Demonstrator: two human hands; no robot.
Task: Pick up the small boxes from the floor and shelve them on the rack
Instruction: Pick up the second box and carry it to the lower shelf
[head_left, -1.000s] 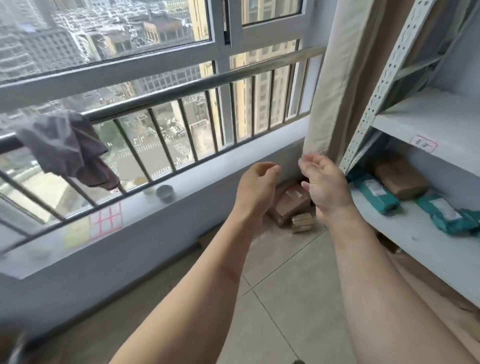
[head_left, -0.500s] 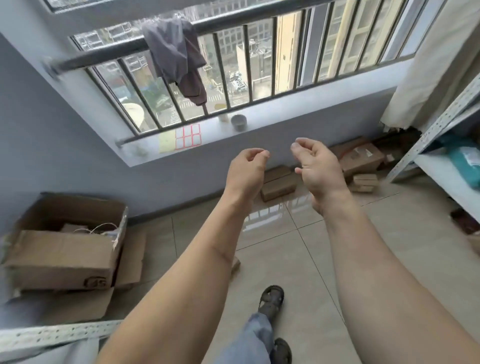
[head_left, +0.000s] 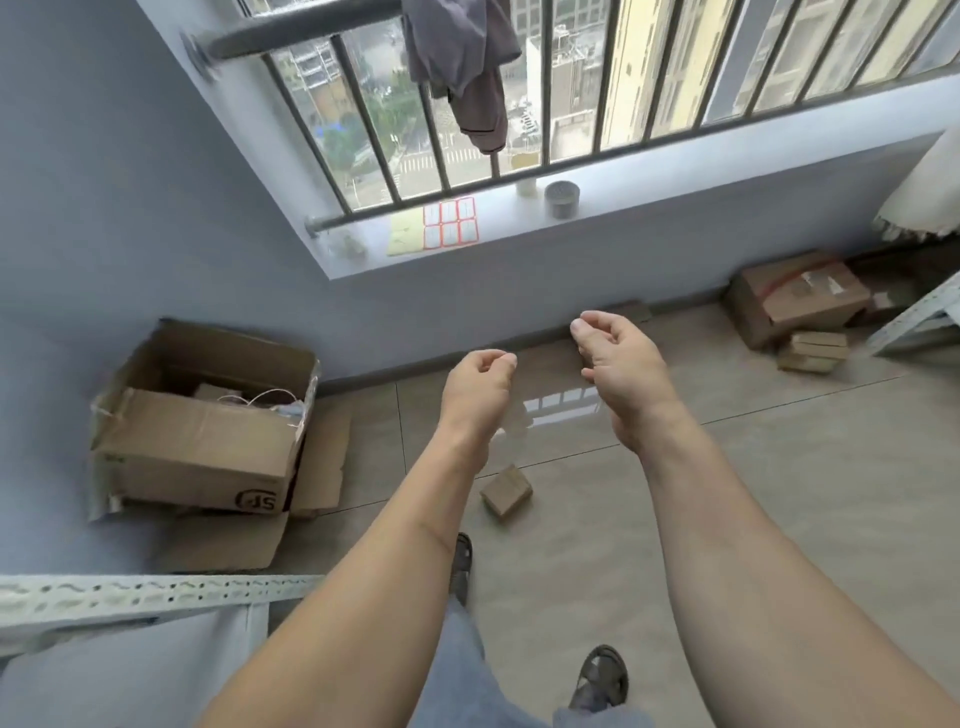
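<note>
Both grips empty above small box (head_left: 506, 491), floor (head_left: 753, 493) around it bare.

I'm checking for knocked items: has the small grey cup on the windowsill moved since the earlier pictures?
No. The grey cup sits at the same place on the windowsill, right of the red-bordered labels; only the camera turned.

- Both bare forearms reach forward from the near edge, side by side and apart.
- The left hand (head_left: 478, 387) is loosely curled, fingers bent inward, holding nothing.
- The right hand (head_left: 618, 364) sits slightly farther out, fingers curved with thumb and forefinger close together, also holding nothing.
- Below, a trouser leg (head_left: 462, 670) and two sandalled feet show.
</note>
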